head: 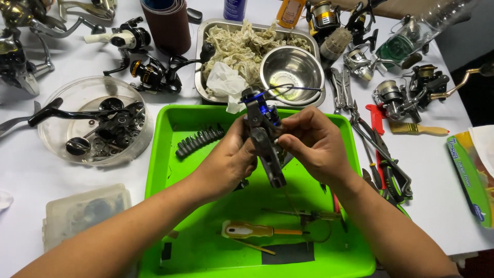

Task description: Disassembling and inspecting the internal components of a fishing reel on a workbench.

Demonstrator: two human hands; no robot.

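Fishing reel body [262, 136]: dark grey metal with blue anodised parts and a thin wire bail, elongated, held upright above the green tray [170, 154]. Left hand [231, 157]: fingers curled closed around the reel's left side. Right hand [311, 144]: fingers bent shut, fingertips pinching the reel's right side at mid-height.

Below the fingers, in the glossy plastic tray: screwdriver [257, 230] with cream and orange handle; flat dark rectangular sheet [288, 253]. Left of the fingers: row of small dark ridged bits [200, 140].

Beyond the fingers: polished steel bowl [292, 68] inside a rectangular steel pan [216, 25] of frayed cream rags [239, 49]. Far left: clear round plastic tub [77, 92] of black reel parts. Right of the fingers, on the white worktop [437, 195]: pliers [391, 170], red-handled; green and yellow printed packet [471, 177] at the edge.
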